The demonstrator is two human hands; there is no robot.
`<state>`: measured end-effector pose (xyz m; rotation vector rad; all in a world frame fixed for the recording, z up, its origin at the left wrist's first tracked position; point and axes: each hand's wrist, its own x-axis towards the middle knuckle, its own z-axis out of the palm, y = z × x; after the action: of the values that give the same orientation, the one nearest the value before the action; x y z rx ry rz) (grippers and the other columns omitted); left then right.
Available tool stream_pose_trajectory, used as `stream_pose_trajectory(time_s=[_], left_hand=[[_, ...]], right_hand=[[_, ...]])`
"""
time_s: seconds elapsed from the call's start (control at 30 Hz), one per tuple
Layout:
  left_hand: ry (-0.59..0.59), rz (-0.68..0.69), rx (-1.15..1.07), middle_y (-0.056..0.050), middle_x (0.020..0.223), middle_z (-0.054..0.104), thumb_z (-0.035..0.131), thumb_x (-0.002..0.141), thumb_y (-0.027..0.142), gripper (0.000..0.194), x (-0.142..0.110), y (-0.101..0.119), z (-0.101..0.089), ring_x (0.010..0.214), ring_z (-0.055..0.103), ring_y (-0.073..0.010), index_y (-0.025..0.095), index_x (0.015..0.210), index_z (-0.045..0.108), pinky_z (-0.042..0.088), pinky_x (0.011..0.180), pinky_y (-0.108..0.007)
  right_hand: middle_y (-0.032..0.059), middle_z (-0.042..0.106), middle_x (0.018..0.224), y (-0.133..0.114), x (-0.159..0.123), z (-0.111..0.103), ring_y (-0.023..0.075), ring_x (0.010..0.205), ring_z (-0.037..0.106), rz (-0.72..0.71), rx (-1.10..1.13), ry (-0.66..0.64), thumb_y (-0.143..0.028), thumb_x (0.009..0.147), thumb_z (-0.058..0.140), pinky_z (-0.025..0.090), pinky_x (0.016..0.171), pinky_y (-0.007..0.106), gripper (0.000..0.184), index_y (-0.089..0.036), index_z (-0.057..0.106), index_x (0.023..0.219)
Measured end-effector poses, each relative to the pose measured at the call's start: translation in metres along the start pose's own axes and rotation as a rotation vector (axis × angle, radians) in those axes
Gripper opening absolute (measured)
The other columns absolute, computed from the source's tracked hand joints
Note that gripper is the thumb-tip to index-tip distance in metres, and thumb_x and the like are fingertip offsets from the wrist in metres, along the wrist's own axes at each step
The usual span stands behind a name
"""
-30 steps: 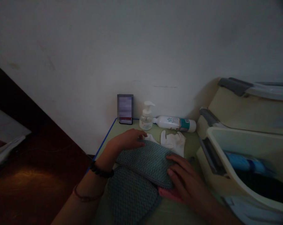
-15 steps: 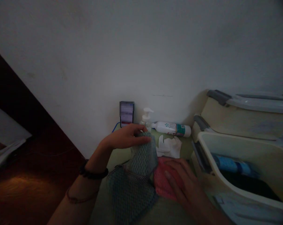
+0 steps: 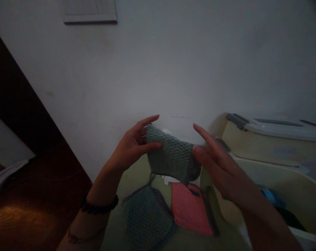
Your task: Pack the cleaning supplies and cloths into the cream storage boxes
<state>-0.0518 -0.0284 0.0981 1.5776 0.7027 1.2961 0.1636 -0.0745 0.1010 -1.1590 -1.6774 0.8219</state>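
A light green bath mitt (image 3: 170, 153) with a waffle texture and a dark checked cuff is held up in front of me. My left hand (image 3: 138, 143) pinches its left end, thumb in front and fingers behind. At the cuff end, my right hand (image 3: 215, 160) grips with the thumb and bent fingers, its index finger pointing up. A darker green mitt (image 3: 148, 218) with a loop lies flat below on the table. To its right lies a pink mitt (image 3: 190, 207) with dark edging and a loop. Scraps of white cloth (image 3: 168, 179) peek out behind the held mitt.
The pale green table (image 3: 137, 176) stands against a white wall. A cream storage bin (image 3: 285, 167) with its lid raised is at the right, a blue package (image 3: 271, 195) inside. A framed panel (image 3: 90, 12) hangs upper left. The held mitt and hands cover the table's back.
The light green mitt has been lifted off the pink one and raised toward the wall. My right hand has left the pink mitt and taken the raised mitt's cuff. The view has tilted.
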Motion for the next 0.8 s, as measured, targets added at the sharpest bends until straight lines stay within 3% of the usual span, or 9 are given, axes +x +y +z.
stream_pose_trajectory(time_s=[0.1,0.23,0.33,0.4,0.5,0.67,0.8], left_hand=[[0.006,-0.01,0.042,-0.002,0.093,0.064,0.075,0.066,0.014,0.06,0.0,-0.001,-0.002,0.085,0.061,-0.0158,0.022,0.122,0.054,0.052,0.078,-0.027],[-0.021,-0.03,0.086,-0.002,0.091,0.062,0.072,0.069,0.017,0.06,0.0,-0.001,0.002,0.084,0.06,-0.0167,0.021,0.125,0.05,0.051,0.076,-0.028],[-0.018,-0.029,0.169,-0.003,0.097,0.06,0.068,0.073,0.018,0.06,-0.001,-0.001,0.007,0.086,0.059,-0.0173,0.022,0.129,0.046,0.05,0.078,-0.029],[-0.029,-0.012,0.22,-0.004,0.1,0.059,0.066,0.075,0.019,0.058,-0.002,0.0,0.009,0.089,0.057,-0.0176,0.021,0.129,0.044,0.049,0.08,-0.029],[-0.039,0.036,0.263,-0.003,0.097,0.058,0.065,0.077,0.02,0.054,-0.005,0.003,0.011,0.085,0.057,-0.0163,0.022,0.127,0.046,0.049,0.077,-0.028],[-0.037,0.047,0.383,-0.001,0.085,0.059,0.067,0.076,0.026,0.051,-0.008,0.006,0.01,0.074,0.059,-0.0152,0.021,0.124,0.048,0.05,0.064,-0.026],[-0.055,0.026,0.598,-0.003,0.089,0.065,0.068,0.076,0.034,0.044,-0.007,0.006,0.011,0.076,0.063,-0.0173,0.019,0.116,0.055,0.051,0.067,-0.028]], right_hand=[[-0.0011,0.071,0.086,-0.004,0.007,-0.005,0.0129,0.075,0.067,-0.056,0.183,0.027,-0.039,0.087,0.051,0.055,0.064,0.023,0.061,-0.029,0.028,0.143],[0.001,0.069,0.109,0.003,0.011,-0.008,0.0156,0.092,0.066,-0.083,0.282,0.084,-0.028,0.08,0.062,0.056,0.077,0.03,0.056,-0.032,0.044,0.133],[0.0018,0.069,0.108,0.003,0.008,-0.01,0.0196,0.097,0.065,-0.081,0.254,0.142,-0.024,0.073,0.07,0.057,0.078,0.033,0.048,-0.03,0.059,0.119],[0.0017,0.071,0.104,0.0,0.004,-0.011,0.02,0.092,0.067,-0.066,0.257,0.091,-0.025,0.072,0.071,0.058,0.074,0.032,0.046,-0.03,0.061,0.117],[0.0005,0.071,0.104,-0.005,-0.001,-0.013,0.0186,0.085,0.068,-0.06,0.279,-0.013,-0.025,0.073,0.071,0.059,0.068,0.029,0.06,-0.036,0.051,0.128],[0.0008,0.072,0.086,0.002,0.002,-0.019,0.0175,0.075,0.067,-0.029,0.121,-0.03,-0.027,0.076,0.067,0.057,0.062,0.028,0.039,-0.029,0.063,0.115],[0.0022,0.07,0.096,0.01,0.005,-0.021,0.019,0.083,0.065,-0.072,-0.013,0.025,-0.027,0.077,0.065,0.054,0.07,0.034,0.047,-0.027,0.057,0.124]])
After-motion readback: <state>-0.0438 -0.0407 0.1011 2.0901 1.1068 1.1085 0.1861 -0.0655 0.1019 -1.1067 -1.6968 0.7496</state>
